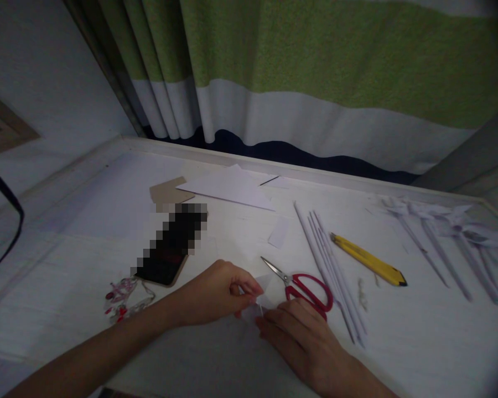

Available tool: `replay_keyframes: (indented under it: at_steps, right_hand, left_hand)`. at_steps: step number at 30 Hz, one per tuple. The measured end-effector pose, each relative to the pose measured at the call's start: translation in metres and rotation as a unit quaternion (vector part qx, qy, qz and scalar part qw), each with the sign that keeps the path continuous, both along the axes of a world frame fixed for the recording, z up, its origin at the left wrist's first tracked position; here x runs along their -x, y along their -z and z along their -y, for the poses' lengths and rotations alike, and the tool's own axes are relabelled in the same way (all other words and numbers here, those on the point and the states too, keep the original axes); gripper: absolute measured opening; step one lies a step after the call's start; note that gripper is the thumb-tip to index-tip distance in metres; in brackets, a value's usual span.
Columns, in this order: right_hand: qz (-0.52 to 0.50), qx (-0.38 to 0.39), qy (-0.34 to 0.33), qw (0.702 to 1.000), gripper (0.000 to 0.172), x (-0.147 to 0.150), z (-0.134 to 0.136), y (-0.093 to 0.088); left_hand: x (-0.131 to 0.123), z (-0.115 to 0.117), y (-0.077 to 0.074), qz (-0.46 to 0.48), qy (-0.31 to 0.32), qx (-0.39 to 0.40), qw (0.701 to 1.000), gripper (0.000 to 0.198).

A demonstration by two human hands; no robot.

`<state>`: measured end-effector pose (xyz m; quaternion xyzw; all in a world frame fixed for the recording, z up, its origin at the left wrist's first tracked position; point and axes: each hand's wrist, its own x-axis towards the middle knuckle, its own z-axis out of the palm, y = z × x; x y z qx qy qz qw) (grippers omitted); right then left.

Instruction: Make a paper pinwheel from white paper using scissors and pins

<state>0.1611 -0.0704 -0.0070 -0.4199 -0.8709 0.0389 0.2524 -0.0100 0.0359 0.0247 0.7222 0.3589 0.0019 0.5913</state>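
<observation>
Between my two hands is a small piece of folded white paper (251, 314), partly covered by the fingers. My left hand (216, 292) pinches its upper left part between thumb and fingers. From the lower right, my right hand (301, 337) grips the same paper, its fingers bent over the edge. Just beyond the right hand lie scissors with red handles (311, 287), their blades pointing up and left. A phone (170, 249) with a beaded charm strap (126, 298) lies left of my left hand.
Rolled white paper sticks (327, 265) lie right of the scissors, beside a yellow utility knife (367, 258). Several paper pinwheels (448, 226) on sticks are at the far right. Toward the back are a folded paper triangle (228, 188), brown card (170, 190) and a paper strip (279, 232).
</observation>
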Motion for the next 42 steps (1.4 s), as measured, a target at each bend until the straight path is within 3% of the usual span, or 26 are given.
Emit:
replay_keyframes:
  at_steps: [7,13,23,29,34,42]
  right_hand:
    - [-0.06,0.054,-0.003,0.997,0.011,0.008,-0.003,-0.003]
    - [-0.064,0.091,-0.014,0.994,0.011,0.012,-0.002,0.005]
    - [-0.025,0.093,-0.044,0.994,0.015,0.017,-0.003,0.0]
    - [-0.005,0.08,-0.066,0.995,0.013,0.02,-0.005,-0.001]
    - [-0.005,0.059,-0.056,0.997,0.013,0.015,-0.004,0.0]
    - [0.017,0.08,-0.046,0.996,0.014,0.009,-0.003,-0.002]
  left_hand:
    - [0.003,-0.003,0.01,-0.067,0.045,0.04,0.996,0.029]
    - [0.002,-0.005,0.014,-0.084,0.103,0.028,0.991,0.025]
    - [0.0,-0.013,0.007,-0.106,0.195,0.014,0.975,0.021]
    - [-0.006,-0.017,-0.005,-0.123,0.213,-0.01,0.969,0.023]
    - [-0.01,-0.019,-0.011,-0.136,0.221,0.025,0.966,0.019]
    - [-0.016,-0.019,-0.005,-0.142,0.207,0.068,0.966,0.019]
